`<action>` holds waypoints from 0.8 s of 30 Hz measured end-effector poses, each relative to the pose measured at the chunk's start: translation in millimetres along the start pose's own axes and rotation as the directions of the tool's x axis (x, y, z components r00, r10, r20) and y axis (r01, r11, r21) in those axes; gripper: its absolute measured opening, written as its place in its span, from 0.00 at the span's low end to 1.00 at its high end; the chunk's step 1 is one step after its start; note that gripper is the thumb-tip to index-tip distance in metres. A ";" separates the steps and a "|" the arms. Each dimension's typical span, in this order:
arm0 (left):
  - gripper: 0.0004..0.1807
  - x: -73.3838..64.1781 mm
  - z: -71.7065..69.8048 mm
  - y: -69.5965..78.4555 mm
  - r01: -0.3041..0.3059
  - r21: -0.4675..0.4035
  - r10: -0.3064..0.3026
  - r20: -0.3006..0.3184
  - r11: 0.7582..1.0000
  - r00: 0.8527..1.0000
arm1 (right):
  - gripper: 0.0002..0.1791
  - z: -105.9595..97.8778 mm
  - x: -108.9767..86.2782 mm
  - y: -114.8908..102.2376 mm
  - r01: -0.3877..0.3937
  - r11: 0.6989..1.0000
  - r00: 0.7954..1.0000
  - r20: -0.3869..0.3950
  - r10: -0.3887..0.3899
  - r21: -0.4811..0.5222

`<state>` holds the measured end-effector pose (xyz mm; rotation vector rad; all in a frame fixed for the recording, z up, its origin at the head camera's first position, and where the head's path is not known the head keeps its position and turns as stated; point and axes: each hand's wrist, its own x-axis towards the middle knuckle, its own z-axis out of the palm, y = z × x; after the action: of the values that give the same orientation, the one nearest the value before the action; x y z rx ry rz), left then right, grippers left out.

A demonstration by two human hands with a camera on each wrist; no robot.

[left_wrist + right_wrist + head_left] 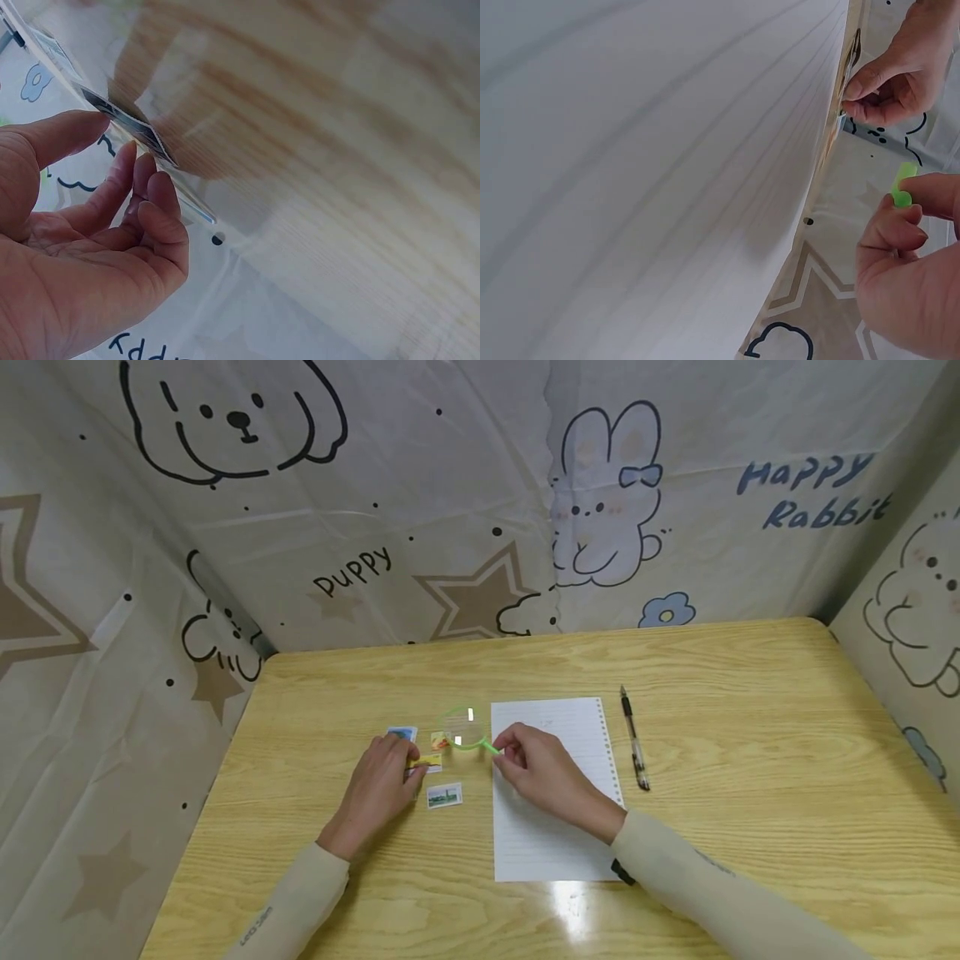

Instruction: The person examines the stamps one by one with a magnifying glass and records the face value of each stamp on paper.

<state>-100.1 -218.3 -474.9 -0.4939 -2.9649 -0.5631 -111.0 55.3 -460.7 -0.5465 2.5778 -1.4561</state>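
My right hand (536, 768) pinches the green handle of a round magnifying glass (491, 747) between thumb and forefinger. Its clear lens lies over the right edge of a small red-and-yellow stamp (438, 741). In the right wrist view the green handle end (902, 199) shows between the fingertips. My left hand (381, 777) holds a yellow stamp (431, 762) at the table, thumb on one side and fingers on the other. A blue stamp (403, 732) shows beyond its knuckles, partly covered. Near the thumb lies a green landscape stamp (445, 796).
Under my right hand and forearm lies a lined white sheet (555, 843) with punched holes along its right edge. A black pen (634, 739) lies right of it on the wooden table (750, 735). Printed cloth (465, 485) hangs around the table's back and sides.
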 end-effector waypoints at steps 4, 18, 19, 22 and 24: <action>0.10 -0.8 -0.1 0.0 -0.010 0.000 0.010 -0.012 1.000 1.000 | 0.07 -5.0 -2.3 3.7 -0.010 1.000 0.999 -0.032 0.010 -0.003; 0.09 0.2 1.2 -1.0 0.010 0.006 -0.010 0.003 1.000 1.000 | 0.07 -22.4 -10.0 15.3 -0.044 0.999 0.994 -0.102 0.043 -0.007; 0.09 0.1 1.5 -1.1 0.008 0.006 -0.008 0.001 1.000 1.000 | 0.07 -23.2 -11.1 15.9 -0.045 0.999 0.993 -0.108 0.044 -0.008; 0.09 -0.1 2.0 -0.9 -0.003 0.001 0.003 -0.007 1.000 1.000 | 0.07 -26.3 -15.1 17.9 -0.046 0.999 0.990 -0.136 0.043 -0.017; 0.09 -0.4 2.0 -0.5 -0.009 0.002 0.009 -0.014 1.000 1.000 | 0.07 -28.7 -18.1 19.0 -0.046 0.999 0.988 -0.151 0.042 -0.025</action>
<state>-100.0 -218.1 -476.9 -0.5014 -2.9481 -0.5597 -107.1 94.0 -462.9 -0.3950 2.7094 -1.5036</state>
